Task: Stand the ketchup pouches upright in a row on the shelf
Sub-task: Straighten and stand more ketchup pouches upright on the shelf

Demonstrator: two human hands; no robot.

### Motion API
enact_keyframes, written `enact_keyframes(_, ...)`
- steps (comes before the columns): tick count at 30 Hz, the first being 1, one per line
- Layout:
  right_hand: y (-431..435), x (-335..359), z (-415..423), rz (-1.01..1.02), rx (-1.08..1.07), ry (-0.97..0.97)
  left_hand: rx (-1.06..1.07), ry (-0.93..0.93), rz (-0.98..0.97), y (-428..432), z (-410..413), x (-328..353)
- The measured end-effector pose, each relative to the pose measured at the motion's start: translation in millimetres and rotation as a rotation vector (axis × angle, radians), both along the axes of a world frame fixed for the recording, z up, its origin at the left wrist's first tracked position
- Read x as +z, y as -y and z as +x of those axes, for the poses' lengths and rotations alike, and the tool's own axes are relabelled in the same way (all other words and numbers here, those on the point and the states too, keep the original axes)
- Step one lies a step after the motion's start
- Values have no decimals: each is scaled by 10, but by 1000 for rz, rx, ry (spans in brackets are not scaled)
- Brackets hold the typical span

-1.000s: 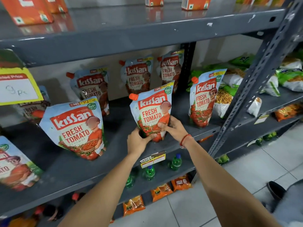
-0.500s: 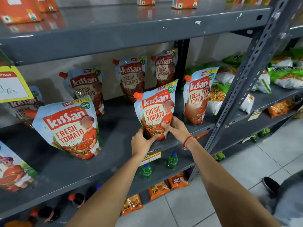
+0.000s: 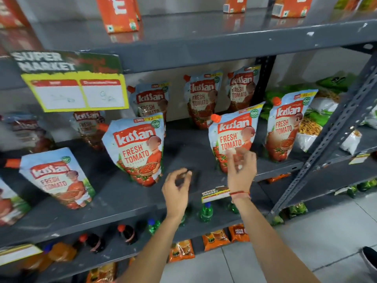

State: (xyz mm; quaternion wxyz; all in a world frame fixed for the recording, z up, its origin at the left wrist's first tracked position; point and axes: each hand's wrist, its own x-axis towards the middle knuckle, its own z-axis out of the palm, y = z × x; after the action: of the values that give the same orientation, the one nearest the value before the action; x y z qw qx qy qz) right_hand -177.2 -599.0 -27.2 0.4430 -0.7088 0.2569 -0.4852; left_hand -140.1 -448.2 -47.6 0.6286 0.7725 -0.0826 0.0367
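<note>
Here the right hand (image 3: 241,170) is motion-blurred in front of a pouch (image 3: 232,137); whether its curled fingers touch it, I cannot tell. The left hand (image 3: 176,188) hangs loosely curled, grasping nothing. Front pouches stand apart on the grey shelf (image 3: 122,199); others lean dim at the far wall. A price card (image 3: 75,90) hides part of one. Bottles (image 3: 206,212) sit below, above a tiled floor (image 3: 306,242).
</note>
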Motion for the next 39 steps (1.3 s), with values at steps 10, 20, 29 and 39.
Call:
enact_keyframes(10,-1079,-27,774,396,822,-530,189,-193,-38,-1237,461,2)
enact_keyframes(20,-1045,-112,872,314,868,-554,-103,-245,248,-1222,714,68)
enact_keyframes(29,-769,-246,496,310,816,-481,-187,-186,284,-988,508,-24)
enact_keyframes(39,-745,-247,406,276,792,-483,-191,-116,363,-941,496,-81)
